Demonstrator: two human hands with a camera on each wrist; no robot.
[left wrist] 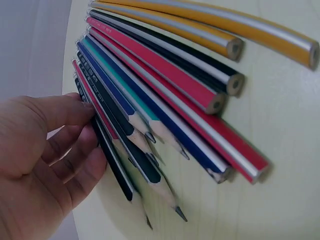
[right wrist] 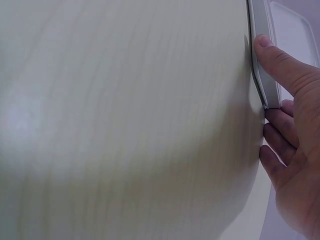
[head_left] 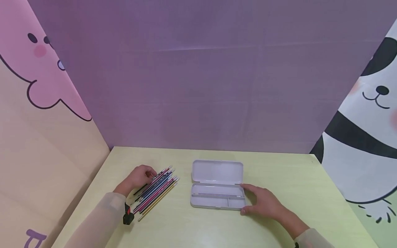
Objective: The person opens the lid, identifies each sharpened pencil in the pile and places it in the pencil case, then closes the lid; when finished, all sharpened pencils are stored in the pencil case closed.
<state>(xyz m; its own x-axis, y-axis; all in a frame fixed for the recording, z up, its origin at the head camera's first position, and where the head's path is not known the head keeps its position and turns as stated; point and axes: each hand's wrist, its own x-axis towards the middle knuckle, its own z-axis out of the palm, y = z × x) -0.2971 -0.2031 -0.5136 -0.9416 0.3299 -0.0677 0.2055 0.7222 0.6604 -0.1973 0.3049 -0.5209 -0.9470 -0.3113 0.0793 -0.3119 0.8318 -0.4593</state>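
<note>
A bundle of pencils (head_left: 159, 191) lies slantwise on the table, some sharpened and some with flat, unsharpened ends. At its outer left edge my left hand (head_left: 141, 177) pinches a dark pencil (left wrist: 112, 162) between thumb and fingers, close beside the others. To the right, a pale pencil case (head_left: 209, 202) lies with its lid (head_left: 217, 171) folded back, showing a long compartment and smaller ones at the front. My right hand (head_left: 266, 203) holds the case's right end, thumb at the front corner (right wrist: 264, 42) and fingers around the end toward the hinge.
The light wood-grain table (head_left: 279, 168) meets a purple back wall (head_left: 198, 86). Side panels with a pink cartoon figure (head_left: 40, 69) and a panda (head_left: 369, 137) stand left and right. A small black device (head_left: 128, 217) sits at the left wrist.
</note>
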